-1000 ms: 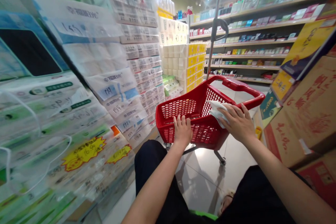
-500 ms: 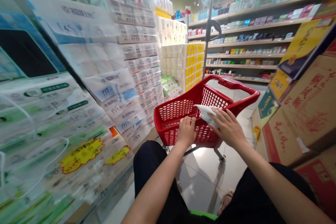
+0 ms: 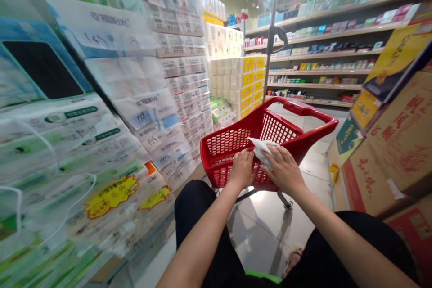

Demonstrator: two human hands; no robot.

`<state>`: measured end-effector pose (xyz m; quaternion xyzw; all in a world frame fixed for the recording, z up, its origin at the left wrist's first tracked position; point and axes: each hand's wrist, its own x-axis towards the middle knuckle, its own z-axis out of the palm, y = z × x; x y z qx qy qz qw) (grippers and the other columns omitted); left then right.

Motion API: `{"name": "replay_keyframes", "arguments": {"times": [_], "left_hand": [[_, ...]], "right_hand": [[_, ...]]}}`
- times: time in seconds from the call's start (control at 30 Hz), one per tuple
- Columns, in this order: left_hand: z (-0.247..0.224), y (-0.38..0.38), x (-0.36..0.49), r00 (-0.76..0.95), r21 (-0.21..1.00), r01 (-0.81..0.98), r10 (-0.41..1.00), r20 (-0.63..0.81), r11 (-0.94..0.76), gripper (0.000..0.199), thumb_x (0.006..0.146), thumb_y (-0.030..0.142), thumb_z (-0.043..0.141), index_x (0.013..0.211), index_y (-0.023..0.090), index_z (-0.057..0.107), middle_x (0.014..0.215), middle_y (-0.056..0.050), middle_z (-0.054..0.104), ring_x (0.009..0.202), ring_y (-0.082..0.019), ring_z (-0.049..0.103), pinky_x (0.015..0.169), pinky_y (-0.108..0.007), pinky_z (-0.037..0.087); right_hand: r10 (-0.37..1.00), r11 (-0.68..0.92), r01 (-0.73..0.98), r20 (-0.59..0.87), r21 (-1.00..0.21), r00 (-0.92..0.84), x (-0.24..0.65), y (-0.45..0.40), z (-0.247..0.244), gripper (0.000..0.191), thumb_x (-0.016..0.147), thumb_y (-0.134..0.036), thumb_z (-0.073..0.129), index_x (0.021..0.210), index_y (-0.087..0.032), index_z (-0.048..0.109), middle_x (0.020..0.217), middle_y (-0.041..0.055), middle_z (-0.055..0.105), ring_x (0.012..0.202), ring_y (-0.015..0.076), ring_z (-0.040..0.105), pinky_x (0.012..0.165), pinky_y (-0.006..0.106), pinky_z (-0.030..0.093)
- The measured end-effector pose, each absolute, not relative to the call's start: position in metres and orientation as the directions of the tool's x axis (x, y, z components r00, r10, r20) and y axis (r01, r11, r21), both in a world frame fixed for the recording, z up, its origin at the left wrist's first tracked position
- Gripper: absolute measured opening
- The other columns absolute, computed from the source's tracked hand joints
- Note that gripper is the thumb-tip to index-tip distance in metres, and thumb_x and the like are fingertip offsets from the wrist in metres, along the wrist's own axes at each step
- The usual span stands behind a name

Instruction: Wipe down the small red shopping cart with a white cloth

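Note:
In front of my knees stands a red plastic shopping cart (image 3: 221, 168) with perforated sides and a raised handle. The fingers of my left hand (image 3: 242, 170) are curled over its near rim. Beside it, my right hand (image 3: 282, 167) presses a white wipe (image 3: 259, 148) against the same rim. One corner of the wipe sticks up past my fingers toward the basket. The part of the wipe under my palm is hidden.
Stacked tissue packs (image 3: 184, 67) rise on the left, with a white cable (image 3: 72, 204) hanging before them. Cardboard boxes (image 3: 401, 144) are piled on the right. Shelves of small goods (image 3: 313, 51) stand behind the cart, and a metal pole (image 3: 270, 54) rises beyond it.
My right hand has slid left along the near rim with the wipe, closer to my left hand. My left hand keeps its hold on the rim. The view has shifted slightly.

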<state>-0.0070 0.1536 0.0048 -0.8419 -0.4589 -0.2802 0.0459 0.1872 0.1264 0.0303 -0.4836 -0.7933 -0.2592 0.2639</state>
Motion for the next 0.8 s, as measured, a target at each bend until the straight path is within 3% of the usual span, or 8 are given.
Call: {"name": "replay_keyframes", "arguments": {"times": [0.1,0.23,0.37,0.5,0.67,0.8], "left_hand": [[0.003,0.150,-0.009,0.421,0.154,0.812,0.747,0.514,-0.564,0.070,0.074,0.023,0.063,0.139,0.013,0.038,0.137,-0.016,0.050,0.139,-0.031,0.035,0.120,-0.049,0.023],[0.002,0.147,-0.007,0.432,0.113,0.821,0.738,0.518,-0.559,0.074,0.075,0.025,0.060,0.143,0.012,0.035,0.142,-0.016,0.046,0.143,-0.031,0.030,0.121,-0.049,0.021],[0.002,0.146,0.003,0.429,0.090,0.834,0.742,0.515,-0.545,0.076,0.075,0.029,0.060,0.145,0.011,0.034,0.146,-0.017,0.043,0.147,-0.033,0.024,0.122,-0.050,0.019],[0.002,0.150,0.013,0.433,0.040,0.850,0.741,0.514,-0.525,0.081,0.076,0.033,0.060,0.146,0.004,0.031,0.151,-0.022,0.037,0.150,-0.036,0.017,0.122,-0.053,0.019],[0.002,0.155,0.014,0.507,0.002,0.811,0.703,0.500,-0.586,0.080,0.075,0.026,0.058,0.146,0.002,0.029,0.152,-0.023,0.037,0.148,-0.033,0.024,0.122,-0.048,0.023],[0.003,0.154,0.017,0.521,0.025,0.785,0.682,0.513,-0.618,0.078,0.075,0.023,0.057,0.146,0.003,0.030,0.149,-0.021,0.041,0.146,-0.030,0.029,0.123,-0.044,0.023]], "right_hand": [[0.621,0.432,0.880,0.642,0.197,-0.449,0.208,0.128,0.042,0.054,0.097,-0.040,0.049,0.149,-0.030,0.041,0.147,0.0049,0.050,0.134,0.0259,0.042,0.120,0.049,0.021],[0.623,0.335,0.928,0.702,0.162,-0.347,0.252,0.137,0.057,0.051,0.099,-0.037,0.044,0.149,-0.031,0.041,0.149,0.0038,0.048,0.136,0.0257,0.041,0.121,0.053,0.016],[0.642,0.276,0.956,0.720,0.104,-0.264,0.242,0.138,0.047,0.052,0.097,-0.041,0.046,0.147,-0.026,0.045,0.152,0.0071,0.044,0.142,0.0294,0.032,0.120,0.053,0.020],[0.652,0.377,0.920,0.675,0.108,-0.346,0.194,0.132,0.023,0.058,0.095,-0.047,0.048,0.148,-0.024,0.044,0.152,0.0090,0.043,0.144,0.0310,0.030,0.119,0.052,0.025],[0.647,0.429,0.889,0.633,0.159,-0.425,0.205,0.135,0.027,0.055,0.097,-0.045,0.045,0.149,-0.028,0.042,0.150,0.0057,0.048,0.139,0.0266,0.040,0.120,0.051,0.020],[0.655,0.312,0.940,0.684,0.140,-0.320,0.251,0.145,0.044,0.049,0.099,-0.041,0.040,0.147,-0.029,0.044,0.147,0.0042,0.051,0.136,0.0253,0.043,0.120,0.054,0.016]]}}
